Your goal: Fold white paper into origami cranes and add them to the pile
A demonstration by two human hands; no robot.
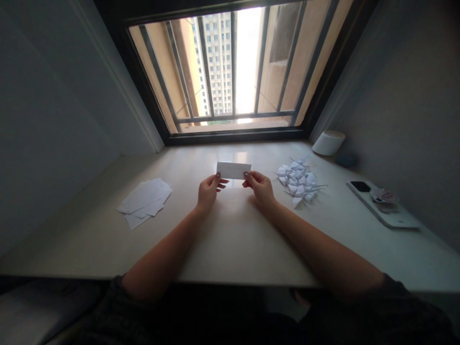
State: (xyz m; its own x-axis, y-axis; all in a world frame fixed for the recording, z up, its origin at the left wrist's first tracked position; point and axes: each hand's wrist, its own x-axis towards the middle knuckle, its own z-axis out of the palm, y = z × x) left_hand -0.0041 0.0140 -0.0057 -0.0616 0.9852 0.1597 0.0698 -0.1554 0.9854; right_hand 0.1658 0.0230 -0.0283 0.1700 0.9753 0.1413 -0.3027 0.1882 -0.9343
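A white rectangular piece of paper is held up above the middle of the white counter. My left hand pinches its lower left corner between thumb and fingers. At the lower right corner, my right hand grips it the same way. To the left lies a loose stack of white paper sheets, fanned unevenly. On the right, close to my right hand, sits a heap of several small folded white paper pieces with pointed tips.
A phone with a round grip on its back lies at the right. Behind it, by the wall, are a white cylindrical object and a small dark item. A barred window rises beyond the counter's far edge.
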